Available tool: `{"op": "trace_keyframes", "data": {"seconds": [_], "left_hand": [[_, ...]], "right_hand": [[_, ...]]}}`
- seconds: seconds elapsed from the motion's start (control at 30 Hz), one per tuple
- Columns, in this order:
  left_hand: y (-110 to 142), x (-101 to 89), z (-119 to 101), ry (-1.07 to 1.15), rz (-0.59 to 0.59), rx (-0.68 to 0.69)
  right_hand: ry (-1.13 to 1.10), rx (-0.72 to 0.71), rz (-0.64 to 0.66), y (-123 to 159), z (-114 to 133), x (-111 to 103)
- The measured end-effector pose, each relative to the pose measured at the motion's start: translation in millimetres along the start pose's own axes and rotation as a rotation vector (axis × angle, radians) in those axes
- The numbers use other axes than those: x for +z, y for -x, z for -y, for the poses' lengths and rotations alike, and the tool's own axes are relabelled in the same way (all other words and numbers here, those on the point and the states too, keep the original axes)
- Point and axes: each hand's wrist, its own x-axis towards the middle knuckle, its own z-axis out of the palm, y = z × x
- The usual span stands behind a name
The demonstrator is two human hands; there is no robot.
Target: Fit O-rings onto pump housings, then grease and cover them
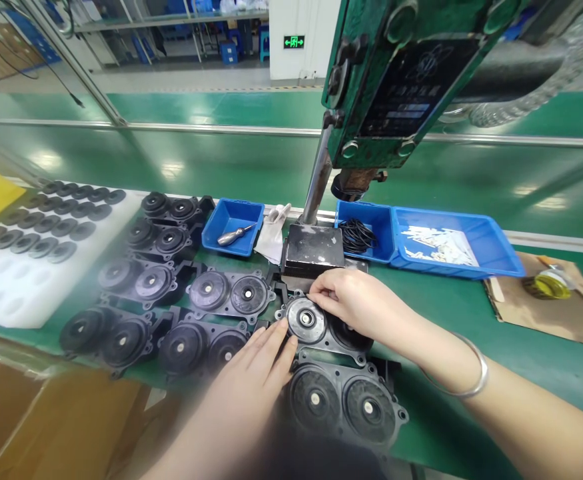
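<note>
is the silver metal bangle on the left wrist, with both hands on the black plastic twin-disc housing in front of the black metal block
The wrist is wrong: the head view shows the silver metal bangle on the right wrist. The left hand and right hand are both on the black plastic twin-disc housing in front of the black metal block.

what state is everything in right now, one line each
left hand: fingers extended, tips at the housing
right hand: fingers bent, tips at the housing
housing: lying flat
press ram: raised above its block
left blue bin: open, holding a screwdriver
middle blue bin: open, holding black rings
right blue bin: open, holding white pieces
white tray: partly filled
exit sign: lit
</note>
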Motion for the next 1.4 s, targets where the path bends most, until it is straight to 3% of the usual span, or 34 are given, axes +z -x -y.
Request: {"op": "trace_keyframes", "data": {"seconds": [0.63,1.0,1.13,1.4], "left_hand": [[-1.2,0.8,1.6,-0.065,0.008,0.041],[-0.3,1.8,-0.8,-0.054,0.026,0.041],[0.2,1.6,-1.2,-0.036,0.073,0.019],[2.1,2.6,-1.4,-0.022,0.083,-0.004]], "right_hand": [[-0.109,0.109,0.045,21.3,-6.3,-6.6],[-0.101,0.217,0.07,17.0,-1.3,-7.6],[-0.122,0.211,0.099,15.2,-2.0,-7.4],[-0.231,0.131,-0.005,11.5,-6.7,2.5]]}}
